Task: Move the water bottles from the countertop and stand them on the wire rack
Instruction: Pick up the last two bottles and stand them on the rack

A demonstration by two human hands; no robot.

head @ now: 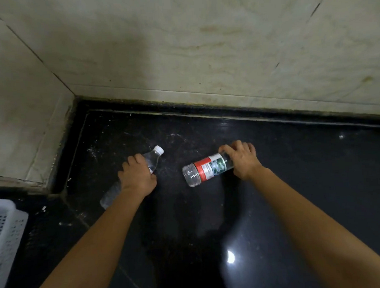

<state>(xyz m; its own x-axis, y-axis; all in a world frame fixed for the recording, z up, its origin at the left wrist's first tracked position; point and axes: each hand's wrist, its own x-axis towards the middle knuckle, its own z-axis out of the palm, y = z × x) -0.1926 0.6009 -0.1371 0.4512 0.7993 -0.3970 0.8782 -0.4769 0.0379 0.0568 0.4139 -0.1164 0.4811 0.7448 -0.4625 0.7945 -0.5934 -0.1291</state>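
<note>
Two water bottles are lying on their sides on the dark worktop [295, 182], near the corner of the pale wall [180, 46]. The bare bottle [152, 159], with its white cap [159, 150] pointing to the wall, is held round the middle by the left hand [137, 176], which is closed on it. The labelled bottle [204, 170] is gripped at its top end by the right hand [242, 160], whose fingers are curled over it; its cap is hidden. The two bottles are kept apart. A white basket [5, 221] is seen at the left edge. No wire rack is seen.

The bottles look clear, thin and probably light, so they may be squashed if squeezed hard. The smooth plastic may be slippery. The ridged part or the middle is judged the best place to be held.
</note>
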